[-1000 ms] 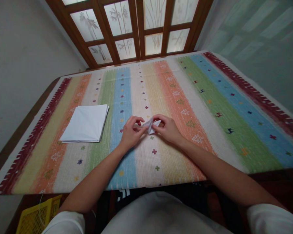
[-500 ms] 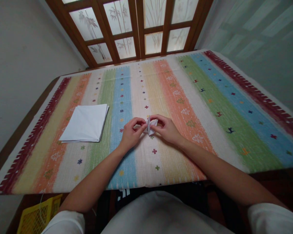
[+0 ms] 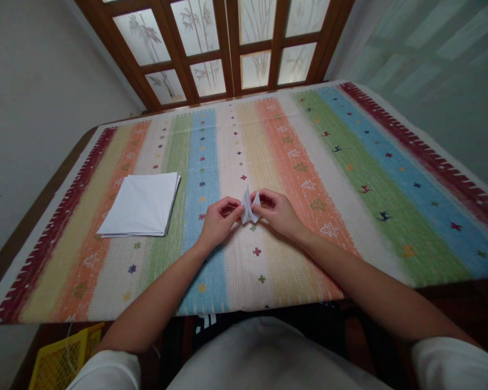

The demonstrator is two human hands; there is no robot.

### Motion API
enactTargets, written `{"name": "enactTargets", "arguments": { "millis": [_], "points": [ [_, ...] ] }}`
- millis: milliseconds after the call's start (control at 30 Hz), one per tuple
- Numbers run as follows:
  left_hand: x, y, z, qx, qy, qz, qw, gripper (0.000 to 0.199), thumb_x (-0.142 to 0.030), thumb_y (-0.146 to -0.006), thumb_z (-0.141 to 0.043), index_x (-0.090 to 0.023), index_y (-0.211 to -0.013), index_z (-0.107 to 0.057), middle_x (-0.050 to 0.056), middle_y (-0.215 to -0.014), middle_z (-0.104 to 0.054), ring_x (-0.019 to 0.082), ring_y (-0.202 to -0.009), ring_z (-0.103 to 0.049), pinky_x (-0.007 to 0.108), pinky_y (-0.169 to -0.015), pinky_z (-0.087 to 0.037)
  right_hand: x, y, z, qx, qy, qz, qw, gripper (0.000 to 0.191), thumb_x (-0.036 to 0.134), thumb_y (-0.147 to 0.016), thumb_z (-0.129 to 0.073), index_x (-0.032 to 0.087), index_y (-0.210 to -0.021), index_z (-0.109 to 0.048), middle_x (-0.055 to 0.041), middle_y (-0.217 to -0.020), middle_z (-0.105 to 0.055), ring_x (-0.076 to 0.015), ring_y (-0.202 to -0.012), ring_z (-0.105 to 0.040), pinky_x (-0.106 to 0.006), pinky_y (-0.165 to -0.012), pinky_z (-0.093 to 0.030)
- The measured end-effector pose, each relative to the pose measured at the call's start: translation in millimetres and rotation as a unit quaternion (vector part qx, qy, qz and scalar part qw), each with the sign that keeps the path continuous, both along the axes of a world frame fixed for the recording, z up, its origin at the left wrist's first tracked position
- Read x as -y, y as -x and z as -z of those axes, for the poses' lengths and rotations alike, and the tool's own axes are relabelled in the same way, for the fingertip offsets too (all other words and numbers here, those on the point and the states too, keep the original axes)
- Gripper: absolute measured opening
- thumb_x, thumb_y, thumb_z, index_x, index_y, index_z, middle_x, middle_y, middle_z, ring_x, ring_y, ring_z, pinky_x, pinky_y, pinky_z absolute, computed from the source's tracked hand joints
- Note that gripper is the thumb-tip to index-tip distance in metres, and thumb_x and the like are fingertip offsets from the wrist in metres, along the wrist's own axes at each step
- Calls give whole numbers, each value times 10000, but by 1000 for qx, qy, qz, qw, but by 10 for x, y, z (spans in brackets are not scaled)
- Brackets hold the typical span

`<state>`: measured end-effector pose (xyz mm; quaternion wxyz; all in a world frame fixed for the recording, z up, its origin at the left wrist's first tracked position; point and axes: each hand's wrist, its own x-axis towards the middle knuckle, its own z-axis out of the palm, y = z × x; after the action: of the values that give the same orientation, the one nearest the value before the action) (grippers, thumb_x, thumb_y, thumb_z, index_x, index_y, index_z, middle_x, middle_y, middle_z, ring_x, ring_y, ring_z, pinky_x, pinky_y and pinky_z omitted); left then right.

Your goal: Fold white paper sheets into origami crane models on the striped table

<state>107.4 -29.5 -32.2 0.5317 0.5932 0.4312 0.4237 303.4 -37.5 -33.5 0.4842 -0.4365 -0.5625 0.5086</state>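
Observation:
A small piece of folded white paper point(image 3: 248, 208) is between my two hands, just over the middle of the striped tablecloth point(image 3: 244, 260). Its pointed flaps stand up and fan apart at the top. My left hand point(image 3: 220, 219) pinches its left side between thumb and fingers. On the other side, my right hand point(image 3: 277, 212) pinches the right flap, with the thumb in front and the fingers curled behind. Part of the paper is hidden by the fingertips. To the left of my left hand lies a stack of white paper sheets point(image 3: 140, 205), flat on the cloth.
The tablecloth covers a large table that reaches wooden doors with frosted panes point(image 3: 205, 32) at the back. A yellow plastic crate point(image 3: 61, 357) stands below the table's front left edge. Walls border the table at left and right.
The folded paper's flaps have spread and now point upward, where they were pressed closer together. My right fingers have shifted slightly off its top. The stack has stayed in place.

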Motion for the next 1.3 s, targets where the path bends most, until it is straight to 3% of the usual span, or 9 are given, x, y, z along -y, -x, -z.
{"name": "enactTargets", "arguments": {
  "millis": [267, 400, 667, 800, 967, 1200, 1300],
  "points": [
    [14, 0, 20, -8, 25, -22, 999, 199, -349, -870, -713, -203, -806, -594, -18, -721, -665, 146, -636, -707, 286, -620, -644, 2, -10, 1, 39, -21, 33, 998, 103, 292, -814, -703, 223, -890, -702, -27, -873, -730, -194, -791, -683, -336, -769, -558],
    [3, 15, 16, -58, -10, -53, 997, 148, -277, -837, -703, -197, -760, -605, -13, -728, -669, 146, -653, -696, 270, -623, -614, -8, -30, 18, 49, -21, 45, 998, 107, 286, -807, -699, 223, -893, -687, -22, -848, -717, -190, -770, -674, -333, -747, -552],
    [-3, 49, 6, -137, -44, -47, 988, 310, -341, -883, -728, -204, -664, -556, -17, -600, -616, 131, -563, -595, 242, -551, -468, 13, -25, 36, 50, -18, 43, 998, 178, 354, -831, -758, 224, -915, -669, -42, -931, -687, -177, -764, -668, -314, -681, -564],
    [-18, 49, 11, -63, 2, -80, 995, 254, -323, -843, -737, -211, -767, -522, -35, -665, -616, 123, -566, -605, 236, -526, -530, -19, -70, 47, 53, -16, 58, 997, 186, 358, -821, -768, 228, -907, -666, -27, -875, -674, -175, -741, -651, -311, -662, -548],
    [-37, 36, 4, 42, 53, -99, 993, 415, -342, -774, -817, -236, -906, -438, -58, -791, -596, 130, -628, -670, 274, -550, -633, -29, -87, 7, -8, 41, 47, 998, 219, 351, -785, -799, 240, -910, -657, 7, -804, -663, -173, -727, -652, -306, -648, -543],
    [-27, 33, -10, 90, 70, -68, 991, 518, -358, -831, -806, -267, -1198, -452, -11, -1033, -635, 110, -679, -700, 286, -631, -659, -12, -65, -53, -95, 95, 20, 991, 226, 419, -817, -798, 231, -903, -708, -7, -849, -699, -169, -767, -666, -308, -706, -578],
    [-4, 25, -17, 104, 44, -31, 993, 492, -401, -846, -819, -261, -1171, -477, 29, -1154, -637, 134, -827, -727, 303, -720, -670, -7, -60, -64, -131, 111, -9, 985, 254, 462, -854, -762, 234, -965, -738, -33, -947, -745, -191, -845, -709, -342, -776, -615]
  ]
}}
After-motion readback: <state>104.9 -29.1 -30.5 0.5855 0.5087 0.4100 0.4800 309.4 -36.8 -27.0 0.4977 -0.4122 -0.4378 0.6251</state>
